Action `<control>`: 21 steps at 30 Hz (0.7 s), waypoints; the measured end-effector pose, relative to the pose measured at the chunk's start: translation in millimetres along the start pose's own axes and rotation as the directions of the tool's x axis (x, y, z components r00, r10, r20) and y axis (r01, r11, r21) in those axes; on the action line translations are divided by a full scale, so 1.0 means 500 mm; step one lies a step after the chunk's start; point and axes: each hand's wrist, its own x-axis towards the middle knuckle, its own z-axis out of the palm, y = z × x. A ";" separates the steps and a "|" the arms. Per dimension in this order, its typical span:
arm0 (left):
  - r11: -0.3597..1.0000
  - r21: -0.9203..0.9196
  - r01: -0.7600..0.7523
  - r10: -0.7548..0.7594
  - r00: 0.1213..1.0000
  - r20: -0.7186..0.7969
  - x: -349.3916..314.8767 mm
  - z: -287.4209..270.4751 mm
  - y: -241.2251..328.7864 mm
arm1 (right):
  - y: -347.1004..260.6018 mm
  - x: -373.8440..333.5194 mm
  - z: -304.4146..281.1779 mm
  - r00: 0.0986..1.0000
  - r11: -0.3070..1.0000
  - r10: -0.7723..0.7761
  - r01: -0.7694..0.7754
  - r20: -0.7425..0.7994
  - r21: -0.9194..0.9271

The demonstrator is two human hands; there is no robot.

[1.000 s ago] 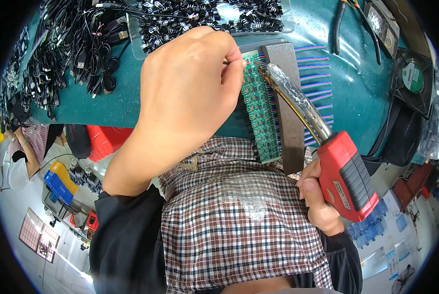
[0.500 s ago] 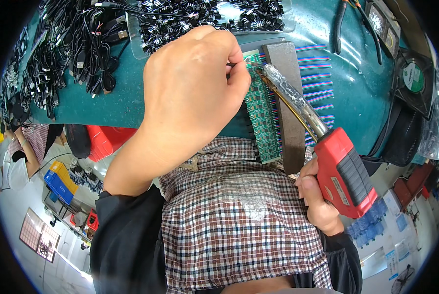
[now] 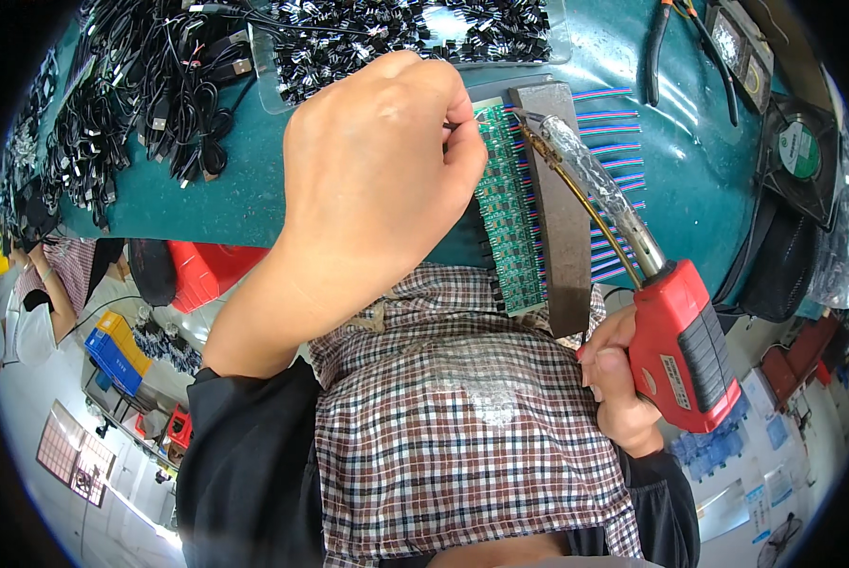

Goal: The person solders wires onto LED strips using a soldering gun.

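A green circuit board panel (image 3: 511,227) with rows of small parts lies along the bench's near edge. My left hand (image 3: 377,161) is closed in a pinch at the panel's far left corner, with a thin dark wire end just showing between finger and thumb. My right hand (image 3: 623,388) is wrapped round the red and black grip of a soldering gun (image 3: 680,350). Its foil-wrapped barrel and brass feed tube point up and left, the tip hanging over the panel's far right edge. A grey metal bar (image 3: 564,227) rests across the striped wires (image 3: 614,151) beside the panel.
Bundles of black USB cables (image 3: 159,95) cover the far left. A clear tray (image 3: 557,47) of small black connectors stands at the back. Pliers (image 3: 653,57) and a small fan (image 3: 799,151) sit on the right. Another person (image 3: 55,293) is at the far left.
The soldering gun has drawn back to the right and slightly toward me, its tip moving off from my left fingertips. My left hand has barely shifted.
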 end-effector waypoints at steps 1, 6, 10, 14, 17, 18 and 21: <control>1.000 -0.003 -0.009 0.009 1.000 -0.005 -0.001 0.001 -0.001 | 0.000 0.000 0.000 1.000 1.000 -0.003 0.003 -0.005 0.001; 1.000 0.014 -0.020 0.020 1.000 -0.020 -0.002 0.000 -0.001 | -0.002 0.001 0.003 0.999 1.000 -0.021 0.021 -0.033 0.004; 0.999 0.038 -0.010 0.011 1.000 -0.027 -0.003 -0.004 0.006 | 0.004 -0.001 0.002 0.998 0.998 -0.054 0.053 -0.035 -0.040; 0.999 0.012 0.050 -0.049 0.996 -0.070 -0.016 -0.004 0.010 | 0.007 -0.008 0.004 0.996 0.998 -0.063 0.062 -0.067 -0.017; 0.998 0.052 -0.045 0.051 0.991 -0.122 -0.030 -0.003 0.001 | 0.008 -0.003 0.010 0.995 0.987 -0.056 0.068 -0.080 0.145; 0.998 0.003 -0.067 0.067 0.987 -0.143 -0.031 -0.005 0.001 | 0.008 -0.006 0.009 0.995 0.984 -0.052 0.066 -0.088 0.166; 0.978 0.187 -0.095 0.153 0.933 -0.326 -0.009 -0.017 -0.030 | 0.010 -0.007 0.012 0.992 0.974 -0.042 0.068 -0.122 0.218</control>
